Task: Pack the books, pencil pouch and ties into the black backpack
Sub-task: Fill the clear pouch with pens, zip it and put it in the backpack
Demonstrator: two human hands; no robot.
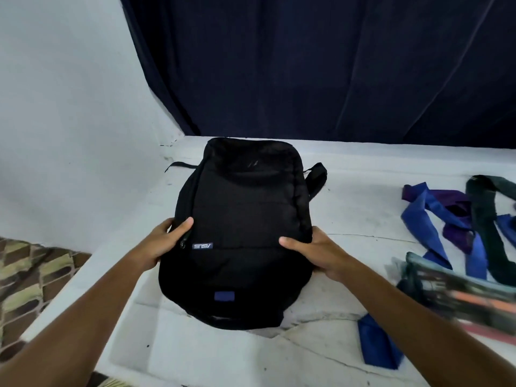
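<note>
- The backpack (240, 236) lies flat, front up, on the white desk (195, 350), towards its left edge and reaching back near the far edge; every zip in view looks closed, so as I read it nothing has gone in yet.
- The left hand (164, 238) grips the bag's left side, thumb on top beside a zip pull, fingers curled under. The right hand (315, 252) grips the right side the same way.
- Risk: the bag sits close to the left edge; a turn or drag that way could tip it off the desk.
- Risk: soft, slack fabric may buckle as it is lifted, leaving the main zip hard to find or folded under.
- The ties (458, 219) lie tangled near the right edge, one end trailing towards the near edge. Picked up as a bunch, some could snag or slip off the desk.
- The books (460, 297) sit blurred at the right edge; part may overhang, so a knock from the right forearm could push them off.
- I cannot pick out the pencil pouch; it may be missed.
</note>
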